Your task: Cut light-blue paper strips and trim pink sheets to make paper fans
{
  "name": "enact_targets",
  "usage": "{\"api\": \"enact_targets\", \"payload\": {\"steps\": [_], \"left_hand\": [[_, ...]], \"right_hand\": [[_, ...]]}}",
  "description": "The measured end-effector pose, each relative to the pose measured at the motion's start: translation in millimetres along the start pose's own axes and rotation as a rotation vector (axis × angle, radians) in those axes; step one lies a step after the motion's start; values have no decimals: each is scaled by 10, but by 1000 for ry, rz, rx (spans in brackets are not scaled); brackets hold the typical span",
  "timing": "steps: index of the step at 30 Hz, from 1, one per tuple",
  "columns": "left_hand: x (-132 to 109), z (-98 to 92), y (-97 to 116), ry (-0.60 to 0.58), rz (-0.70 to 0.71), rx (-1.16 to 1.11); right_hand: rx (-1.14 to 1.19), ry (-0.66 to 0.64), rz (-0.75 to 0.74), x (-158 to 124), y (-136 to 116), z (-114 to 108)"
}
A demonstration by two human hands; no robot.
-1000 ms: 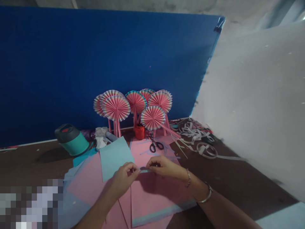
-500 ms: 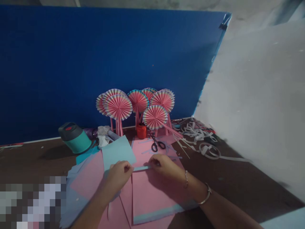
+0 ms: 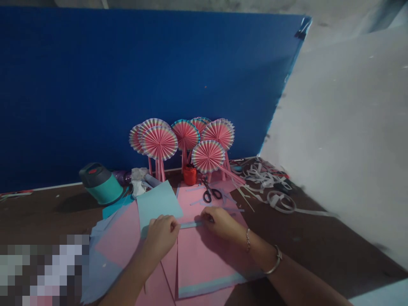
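My left hand (image 3: pixel 162 236) and my right hand (image 3: pixel 223 223) press down on the two ends of a thin light-blue paper strip (image 3: pixel 191 225). The strip lies along the top edge of a pink paper sheet (image 3: pixel 207 263) on the brown table (image 3: pixel 318 242). Both hands have their fingers curled and pinched on the strip. A light-blue sheet (image 3: pixel 157 204) lies just beyond my left hand. Black-handled scissors (image 3: pixel 210 193) rest a little past my right hand.
Several pink pleated paper fans on sticks (image 3: pixel 185 142) stand against a blue board (image 3: pixel 127 85). A small red pot (image 3: pixel 190 174) is below them. A teal container with a dark lid (image 3: pixel 100 183) sits at the left, paper scraps (image 3: pixel 267 178) at the right, near a grey wall (image 3: pixel 350 136).
My hands moved apart and went down onto the pink sheet, stretching the blue strip flat between them. Since half a second ago they have hardly moved.
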State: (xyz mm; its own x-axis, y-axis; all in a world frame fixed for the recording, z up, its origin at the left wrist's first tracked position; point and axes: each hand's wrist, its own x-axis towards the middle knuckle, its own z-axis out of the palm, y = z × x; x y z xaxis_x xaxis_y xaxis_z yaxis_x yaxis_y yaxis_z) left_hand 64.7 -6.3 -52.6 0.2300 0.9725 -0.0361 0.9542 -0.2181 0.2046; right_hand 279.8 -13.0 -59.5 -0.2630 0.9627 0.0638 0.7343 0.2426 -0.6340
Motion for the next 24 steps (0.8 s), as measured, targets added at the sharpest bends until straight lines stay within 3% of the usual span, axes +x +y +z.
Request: {"api": "enact_targets", "payload": {"steps": [24], "left_hand": [[-36,8,66,10,40,117]], "right_hand": [[-39,37,30,8,47,66]]}}
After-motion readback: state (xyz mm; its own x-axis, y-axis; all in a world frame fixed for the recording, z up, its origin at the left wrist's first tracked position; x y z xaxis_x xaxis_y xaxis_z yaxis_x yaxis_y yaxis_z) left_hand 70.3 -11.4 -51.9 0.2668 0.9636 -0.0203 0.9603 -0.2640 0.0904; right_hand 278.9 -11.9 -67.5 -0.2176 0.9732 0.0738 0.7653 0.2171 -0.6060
